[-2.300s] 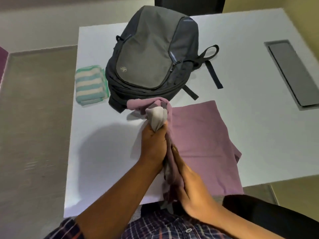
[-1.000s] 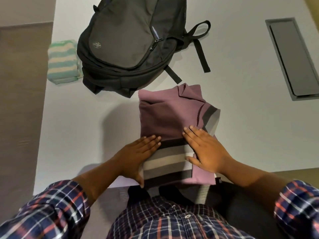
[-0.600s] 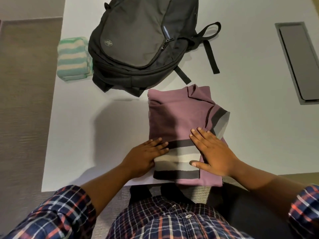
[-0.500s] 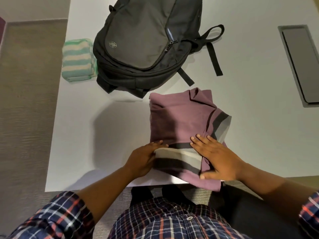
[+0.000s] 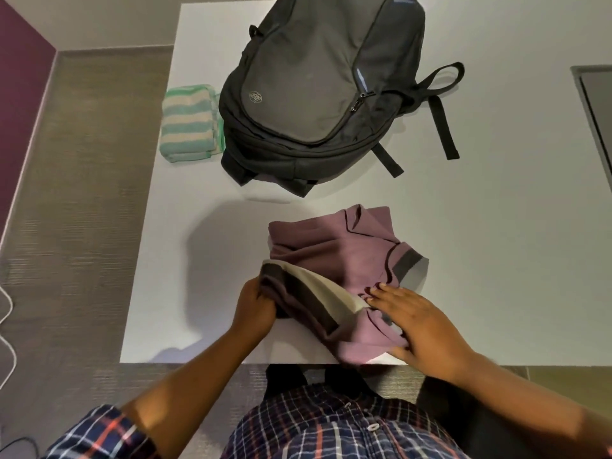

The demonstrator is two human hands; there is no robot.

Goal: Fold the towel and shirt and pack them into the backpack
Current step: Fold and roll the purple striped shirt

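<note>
A mauve shirt (image 5: pixel 334 253) with dark and cream stripes lies partly folded at the near edge of the white table (image 5: pixel 480 233). My left hand (image 5: pixel 255 306) grips its striped near-left edge and lifts it off the table. On the shirt's near-right part lies my right hand (image 5: pixel 417 329), thumb tucked at the lower hem. A grey backpack (image 5: pixel 318 81) lies flat farther back, zips closed as far as I can see. The folded green-and-cream striped towel (image 5: pixel 190 122) sits against the backpack's left side.
A grey recessed panel (image 5: pixel 599 94) is set into the table at the far right. Carpeted floor lies to the left with a white cable (image 5: pixel 8 326) on it. The table's near edge runs just below my hands.
The shirt went from a bunched strip to a flat folded rectangle under both palms. Since then my left hand has curled round the striped near edge and raised it towards the backpack.
</note>
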